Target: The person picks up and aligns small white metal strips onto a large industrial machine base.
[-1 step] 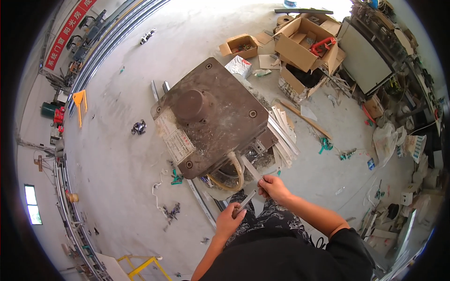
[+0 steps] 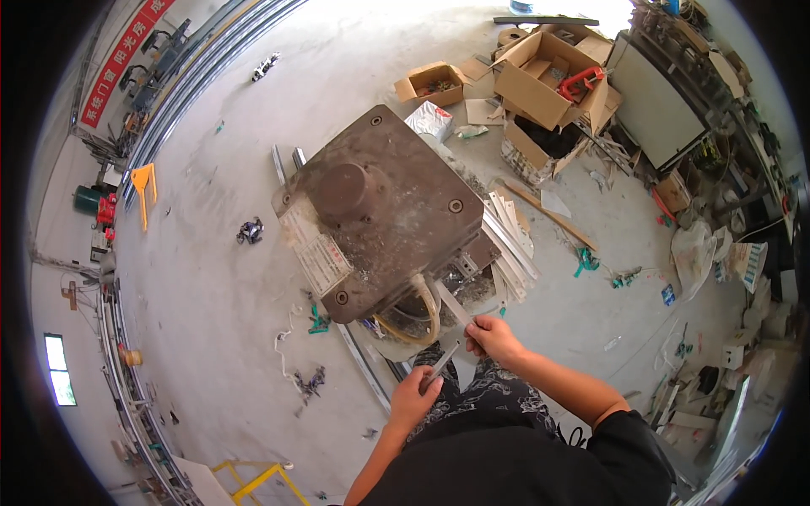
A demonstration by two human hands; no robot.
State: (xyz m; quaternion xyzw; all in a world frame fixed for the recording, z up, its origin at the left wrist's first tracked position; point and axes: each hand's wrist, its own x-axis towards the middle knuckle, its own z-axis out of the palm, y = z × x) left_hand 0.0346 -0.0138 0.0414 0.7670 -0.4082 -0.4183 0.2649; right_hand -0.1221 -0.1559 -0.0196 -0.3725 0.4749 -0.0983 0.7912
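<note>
My left hand [image 2: 409, 401] is closed around a short, narrow grey metal strip [image 2: 445, 358], which points up and to the right in front of my legs. To its right, my right hand [image 2: 496, 339] pinches the near end of a flat grey strip [image 2: 453, 303]. That strip's far end reaches the near edge of a large brown machine [image 2: 409, 194] with a round raised cap [image 2: 344, 191]. The two strips are apart from each other. A beige hose [image 2: 434, 316] loops below the machine's near edge, just left of the right hand's strip.
White profile offcuts [image 2: 511, 244] lie fanned at the machine's right, beside a wooden stick [image 2: 553, 218]. Open cardboard boxes [image 2: 527, 93] stand beyond. Metal profiles [image 2: 364, 364] lie on the floor left of my legs. Clutter lines the right wall, and an orange stand [image 2: 144, 190] stands left.
</note>
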